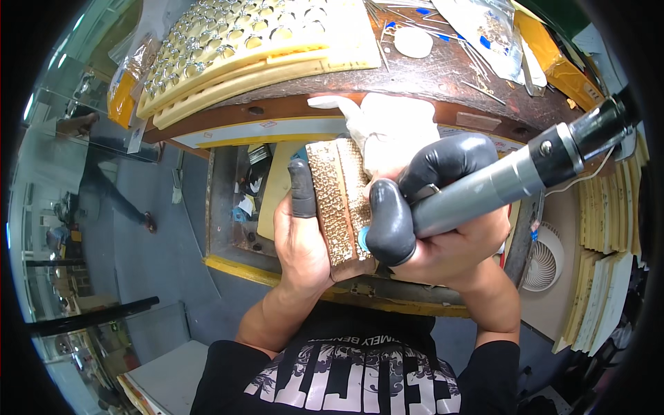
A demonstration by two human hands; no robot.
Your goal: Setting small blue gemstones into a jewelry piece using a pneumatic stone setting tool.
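Many rings (228,50) sit in a tray (349,52) beyond the gold block (333,211).

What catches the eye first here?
The grey handpiece in the right hand, slanting in from the upper right, probably comes first. Just left of it, the left hand holds a bumpy gold block. On the workbench, upper left, sits a yellow tray of silvery ring-like pieces.

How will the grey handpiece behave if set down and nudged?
The grey handpiece may roll, being round-bodied. It is probably stiff, as it shows no bend, and perhaps fairly heavy, given its metal-looking collar.
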